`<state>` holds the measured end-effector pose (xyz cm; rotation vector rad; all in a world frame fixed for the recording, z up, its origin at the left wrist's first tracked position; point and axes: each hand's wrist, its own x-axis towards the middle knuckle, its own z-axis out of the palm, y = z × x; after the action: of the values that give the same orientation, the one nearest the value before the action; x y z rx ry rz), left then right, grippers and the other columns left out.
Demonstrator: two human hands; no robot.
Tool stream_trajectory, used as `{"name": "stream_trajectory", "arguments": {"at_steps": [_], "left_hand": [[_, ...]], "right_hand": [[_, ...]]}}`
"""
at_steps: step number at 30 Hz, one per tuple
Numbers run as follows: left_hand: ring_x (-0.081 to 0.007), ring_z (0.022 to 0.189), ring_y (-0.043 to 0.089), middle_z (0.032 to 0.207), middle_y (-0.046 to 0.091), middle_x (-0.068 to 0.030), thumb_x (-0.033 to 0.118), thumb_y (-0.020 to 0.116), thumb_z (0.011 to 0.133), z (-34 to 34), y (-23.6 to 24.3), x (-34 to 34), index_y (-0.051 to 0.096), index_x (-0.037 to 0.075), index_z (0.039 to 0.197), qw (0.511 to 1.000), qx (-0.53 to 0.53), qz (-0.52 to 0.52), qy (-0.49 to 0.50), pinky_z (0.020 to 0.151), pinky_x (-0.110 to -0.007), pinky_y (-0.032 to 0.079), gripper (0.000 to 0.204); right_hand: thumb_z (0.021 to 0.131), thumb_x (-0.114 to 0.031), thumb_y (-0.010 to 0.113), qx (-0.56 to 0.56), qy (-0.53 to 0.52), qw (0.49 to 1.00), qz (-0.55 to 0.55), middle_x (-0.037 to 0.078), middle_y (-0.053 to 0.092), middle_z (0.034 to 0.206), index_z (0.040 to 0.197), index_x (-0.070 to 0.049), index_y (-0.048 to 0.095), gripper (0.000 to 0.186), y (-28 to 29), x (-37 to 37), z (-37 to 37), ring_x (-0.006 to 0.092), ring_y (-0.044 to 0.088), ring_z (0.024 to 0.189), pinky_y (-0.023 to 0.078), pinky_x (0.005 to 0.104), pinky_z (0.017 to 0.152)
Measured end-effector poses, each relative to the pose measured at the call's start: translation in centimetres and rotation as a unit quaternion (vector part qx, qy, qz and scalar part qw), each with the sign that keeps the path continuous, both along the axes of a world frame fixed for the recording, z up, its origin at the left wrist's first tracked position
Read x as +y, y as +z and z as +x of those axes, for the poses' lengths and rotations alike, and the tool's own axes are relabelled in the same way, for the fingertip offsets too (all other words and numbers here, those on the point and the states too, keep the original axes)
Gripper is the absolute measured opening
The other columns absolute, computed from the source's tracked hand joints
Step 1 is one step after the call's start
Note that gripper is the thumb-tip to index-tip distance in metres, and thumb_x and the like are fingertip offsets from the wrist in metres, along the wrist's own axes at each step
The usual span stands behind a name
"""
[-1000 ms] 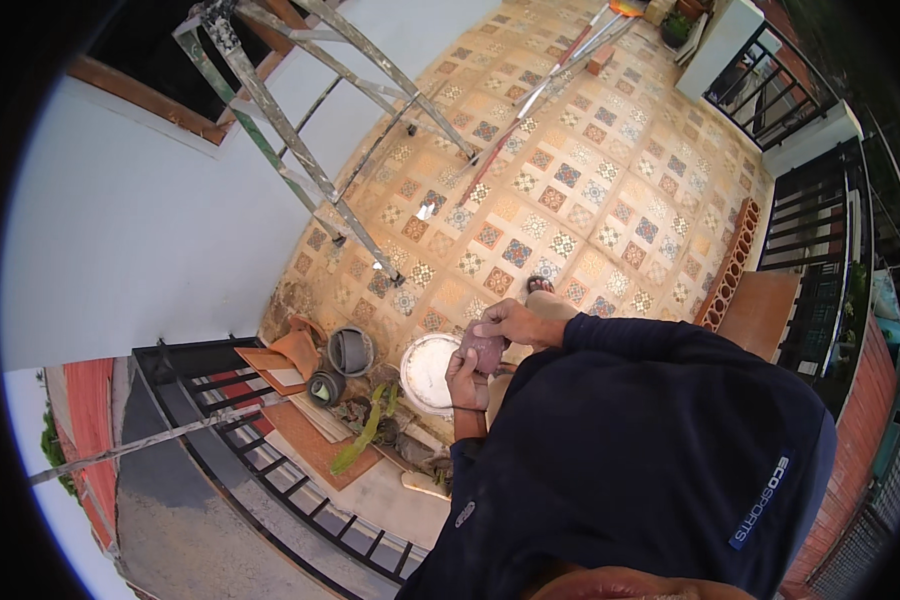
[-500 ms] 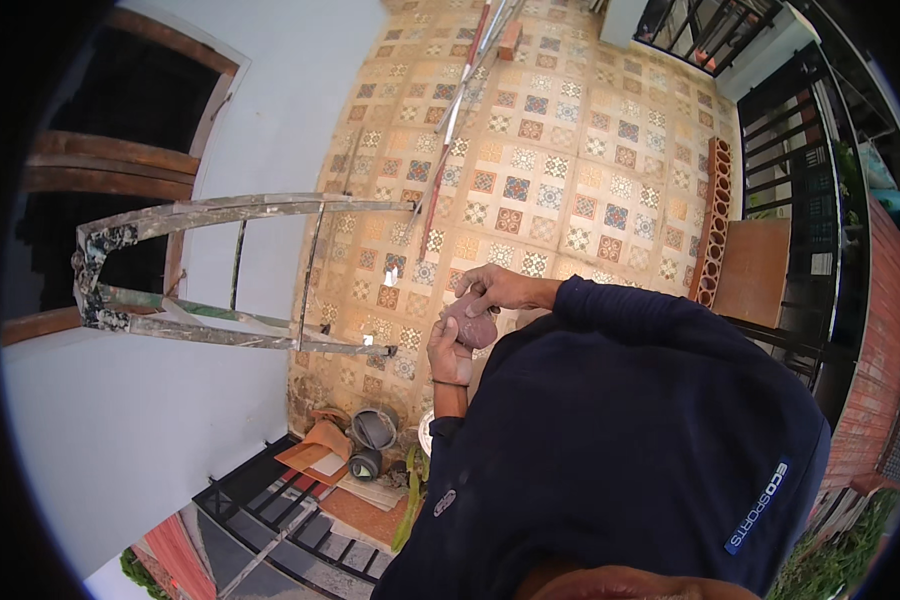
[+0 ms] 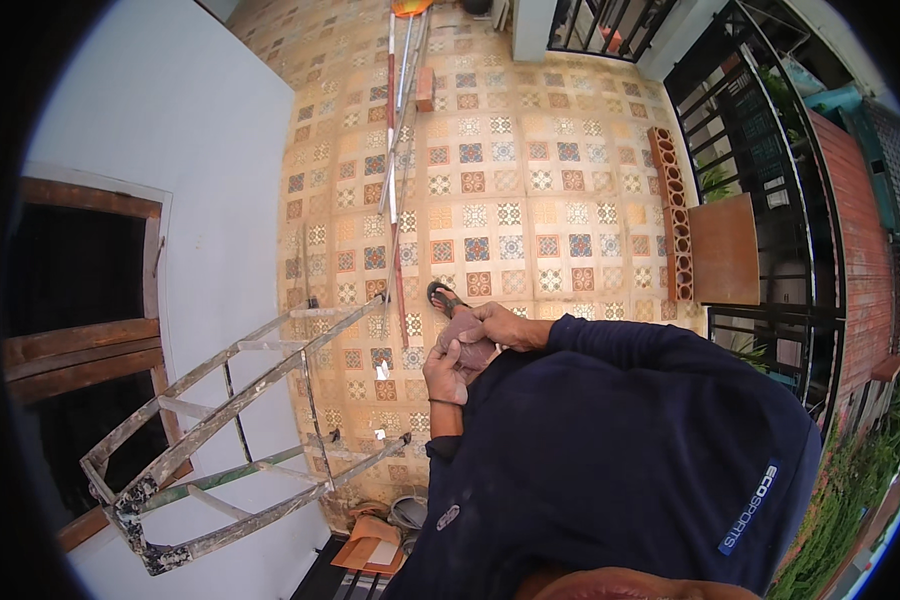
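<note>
My left hand (image 3: 443, 372) and my right hand (image 3: 497, 326) meet in front of my dark blue sleeve and shirt, both closed on a dull mauve-brown pad or folded sheet (image 3: 473, 350); its exact kind I cannot tell. My left fingers grip its lower left side, my right fingers its upper part. My sandalled foot (image 3: 448, 298) shows on the tiled floor just beyond them. A paint-spattered stepladder (image 3: 238, 400) stands at the left, beside the white wall.
Long poles (image 3: 395, 180) lie on the floor ahead, by a brick (image 3: 425, 90). A row of perforated clay blocks (image 3: 677, 255) and a brown board (image 3: 725, 250) line the black railing (image 3: 800, 230) at right. A window (image 3: 85, 290) is left. Buckets (image 3: 408, 512) and boards are at bottom.
My view has turned, swinging the ladder lower and the railing upright at right. Both hands still hold the mauve piece, fingers shifted slightly, and more of my foot shows than half a second ago.
</note>
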<state>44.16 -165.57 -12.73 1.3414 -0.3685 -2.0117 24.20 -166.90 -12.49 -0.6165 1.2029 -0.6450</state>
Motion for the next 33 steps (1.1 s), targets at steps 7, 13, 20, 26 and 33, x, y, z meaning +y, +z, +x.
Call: {"name": "stream_trajectory", "arguments": {"at_steps": [7, 13, 20, 26, 33], "left_hand": [[-0.0172, 0.075, 0.071, 0.091, 0.072, -0.0053, 0.018, 0.074, 0.104, 0.9, -1.6, -16.4, 0.066, 0.007, 0.109, 0.992, -0.092, 0.004, -0.091, 0.068, -0.036, 0.064, 0.015], [-0.0167, 0.065, 0.068, 0.083, 0.068, -0.0049, 0.011, 0.07, 0.104, 5.6, -2.8, -30.2, 0.067, 0.004, 0.103, 0.987, -0.137, -0.042, -0.075, 0.062, -0.033, 0.062, 0.008], [-0.0196, 0.067, 0.072, 0.086, 0.072, -0.009, 0.005, 0.075, 0.097, 11.2, -7.0, -41.0, 0.067, -0.001, 0.108, 0.972, -0.202, -0.059, -0.107, 0.059, -0.034, 0.063, 0.015], [-0.0196, 0.061, 0.069, 0.081, 0.069, -0.0082, 0.002, 0.071, 0.097, 12.3, -12.0, -46.7, 0.067, -0.002, 0.104, 0.973, -0.219, 0.011, -0.068, 0.053, -0.035, 0.058, 0.009], [-0.0295, 0.079, 0.078, 0.087, 0.076, -0.0148, 0.007, 0.074, 0.093, 14.2, -17.6, -51.0, 0.072, -0.001, 0.107, 0.903, -0.33, -0.028, -0.274, 0.069, -0.039, 0.063, 0.016]], "right_hand": [[0.096, -0.009, 0.079, 0.0, -0.142, 0.99, 0.01, 0.011, 0.079, 0.114, 0.127, 0.002, 0.075, 0.033, -0.3, -13.4, -0.9, 0.0176, 0.074, 0.101, 0.06, 0.0338, 0.091], [0.1, -0.01, 0.065, 0.255, -0.132, 0.948, -0.14, 0.021, 0.077, 0.114, 0.129, 0.007, 0.065, 0.034, -3.1, -24.5, -6.7, 0.0333, 0.075, 0.101, 0.059, 0.044, 0.091], [0.088, -0.007, 0.06, 0.524, -0.007, 0.851, -0.035, 0.027, 0.076, 0.121, 0.118, -0.004, 0.08, 0.036, -7.4, -19.5, -13.9, 0.0404, 0.072, 0.119, 0.057, 0.0462, 0.102], [0.095, -0.022, 0.07, 0.411, 0.065, 0.901, 0.123, 0.027, 0.079, 0.11, 0.114, -0.003, 0.081, 0.03, -12.3, -15.4, -13.5, 0.0449, 0.075, 0.108, 0.058, 0.0477, 0.095], [0.098, -0.036, 0.067, 0.383, 0.049, 0.922, 0.029, 0.029, 0.078, 0.107, 0.113, 0.002, 0.078, 0.043, -17.6, -30.9, -13.7, 0.0455, 0.075, 0.105, 0.057, 0.0501, 0.089]]}}
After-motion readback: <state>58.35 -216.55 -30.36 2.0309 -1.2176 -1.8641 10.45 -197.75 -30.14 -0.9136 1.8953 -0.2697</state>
